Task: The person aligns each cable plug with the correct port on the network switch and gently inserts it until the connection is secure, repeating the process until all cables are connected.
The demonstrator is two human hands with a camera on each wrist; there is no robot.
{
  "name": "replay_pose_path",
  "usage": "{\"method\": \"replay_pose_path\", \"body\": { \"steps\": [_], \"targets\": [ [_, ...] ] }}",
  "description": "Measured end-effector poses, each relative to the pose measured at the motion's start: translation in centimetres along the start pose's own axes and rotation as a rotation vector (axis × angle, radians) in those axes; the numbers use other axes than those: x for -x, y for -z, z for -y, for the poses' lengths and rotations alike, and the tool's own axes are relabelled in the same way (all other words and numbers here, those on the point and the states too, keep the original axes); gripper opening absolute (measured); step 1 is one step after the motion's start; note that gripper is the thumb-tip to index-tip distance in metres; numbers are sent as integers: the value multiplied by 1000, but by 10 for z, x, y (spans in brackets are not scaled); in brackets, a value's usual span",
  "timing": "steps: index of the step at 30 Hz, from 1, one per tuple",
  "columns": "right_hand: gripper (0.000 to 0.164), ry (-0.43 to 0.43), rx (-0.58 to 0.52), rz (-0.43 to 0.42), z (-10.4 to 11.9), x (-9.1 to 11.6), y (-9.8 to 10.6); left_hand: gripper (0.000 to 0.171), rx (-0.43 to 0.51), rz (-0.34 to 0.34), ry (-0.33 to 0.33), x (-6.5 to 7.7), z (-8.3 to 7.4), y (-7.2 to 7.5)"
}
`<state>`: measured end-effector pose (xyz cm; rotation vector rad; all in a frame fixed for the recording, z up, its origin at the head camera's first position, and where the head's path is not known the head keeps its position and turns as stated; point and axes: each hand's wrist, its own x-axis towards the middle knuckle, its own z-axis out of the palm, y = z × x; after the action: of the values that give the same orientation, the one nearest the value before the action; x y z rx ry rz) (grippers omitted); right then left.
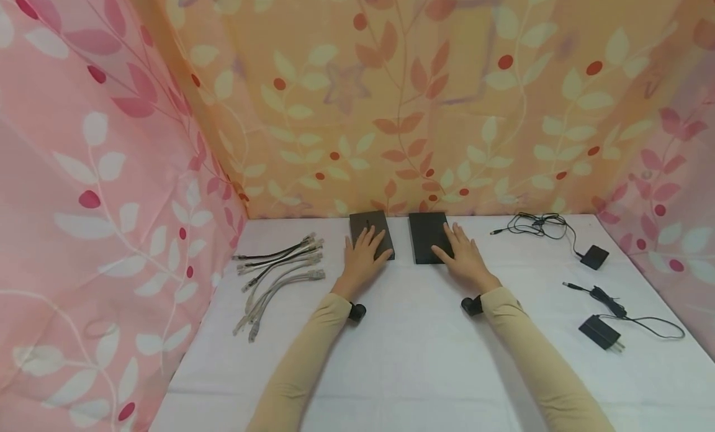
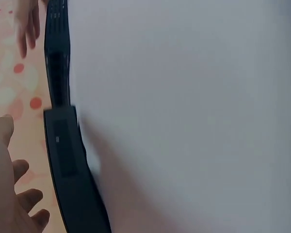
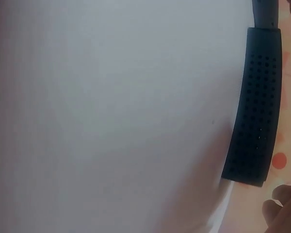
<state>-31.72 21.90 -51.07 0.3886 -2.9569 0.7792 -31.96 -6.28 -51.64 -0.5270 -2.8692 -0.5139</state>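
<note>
Two flat black boxes lie side by side near the back of the table in the head view. A small mark shows on top of the left box (image 1: pixel 377 220). Fingers spread, my left hand (image 1: pixel 362 260) reaches over its front part. The right box (image 1: pixel 427 238) has a plain dark top, and my right hand (image 1: pixel 465 258) extends over its right edge with straight fingers. Seen from the left wrist, the left box (image 2: pixel 72 170) stands beside my fingers. The right wrist view shows the right box (image 3: pixel 253 107) with rows of small holes along its side.
Several short grey and black network cables (image 1: pixel 279 283) are laid out at the left. On the right are two black power adapters, one farther back (image 1: pixel 594 256) and one nearer (image 1: pixel 600 331), each with its cord. Floral cloth (image 1: pixel 402 109) hangs behind the white table (image 1: pixel 413 357).
</note>
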Motion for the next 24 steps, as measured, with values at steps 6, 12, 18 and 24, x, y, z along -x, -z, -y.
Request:
{"method": "replay_pose_path", "body": {
  "steps": [6, 12, 18, 24],
  "targets": [
    [82, -28, 9, 21, 2, -2, -1, 62, 19, 42, -50, -7, -18, -9],
    [86, -30, 1, 54, 2, -6, -3, 60, -38, 108, -94, -12, -35, -14],
    [85, -25, -10, 68, -3, -8, -7, 62, -62, 169, -138, -16, -51, -18],
    [82, -11, -61, 130, -8, -9, -10, 64, -85, 206, -165, -16, -60, -21]
  ]
}}
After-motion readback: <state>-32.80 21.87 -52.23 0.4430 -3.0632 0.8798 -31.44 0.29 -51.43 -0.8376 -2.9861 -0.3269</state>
